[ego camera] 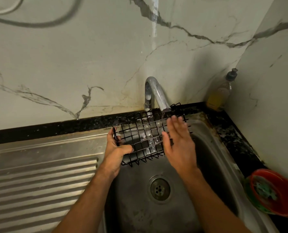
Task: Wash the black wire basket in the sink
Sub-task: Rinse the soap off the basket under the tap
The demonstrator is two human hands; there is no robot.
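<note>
You hold the black wire basket [145,137] over the sink [212,158], tilted, with its grid bottom facing you and its near edge lower than its far edge; it sits directly beneath the spout of the tap [154,93], and a thin stream of water runs from the spout through the mesh, leaving wet, glinting patches across the middle squares. Your left hand [117,148] grips the basket at its left end; the thumb lies curled over the near face of the grid, and the fingers wrap round behind the wire, mostly hidden. Your right hand [178,140] lies flat against the right part of the basket; its fingers are straight and close together, pointing up towards the spout, with the thumb spread out to the left across the grid; it clamps on nothing. The drain [160,189] lies below the basket in the bowl of the sink; the ribbed draining board [39,184] stretches away to your left. On the dark counter edge behind the sink, in the right corner against the marble-patterned wall [72,64], stands a soap bottle [221,93] holding yellow liquid; on the counter to the right sits a red bowl [272,192] with something green inside it.
</note>
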